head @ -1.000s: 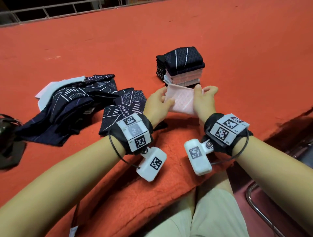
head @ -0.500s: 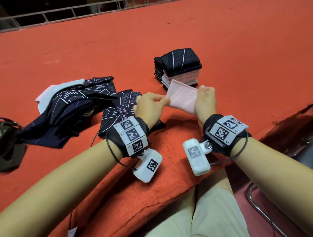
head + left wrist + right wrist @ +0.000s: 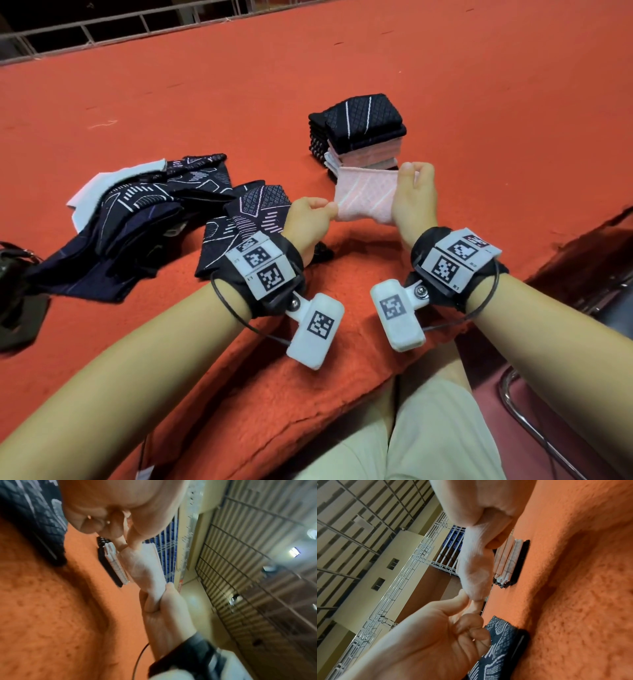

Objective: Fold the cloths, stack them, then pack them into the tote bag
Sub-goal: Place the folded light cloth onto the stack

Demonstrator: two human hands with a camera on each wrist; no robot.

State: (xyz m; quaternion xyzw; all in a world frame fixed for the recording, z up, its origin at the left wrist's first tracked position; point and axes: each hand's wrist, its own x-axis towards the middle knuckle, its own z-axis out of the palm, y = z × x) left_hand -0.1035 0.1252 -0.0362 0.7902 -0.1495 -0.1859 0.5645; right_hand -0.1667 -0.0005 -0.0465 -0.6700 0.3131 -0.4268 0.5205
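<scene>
Left hand grip — thumb and forefinger pinch the near-left corner of the pink cloth. Right hand grip closes round its right edge. The cloth hangs stretched between them above the red-covered bench — just before the folded stack. Unfolded dark cloths lie left.

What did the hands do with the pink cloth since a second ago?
The left hand slid from the pink cloth's side down to its near left corner, and its grip is now a pinch. The right hand kept its grip on the right edge, and the cloth tilted a little. The folded stack and the unfolded dark cloths stayed put.
</scene>
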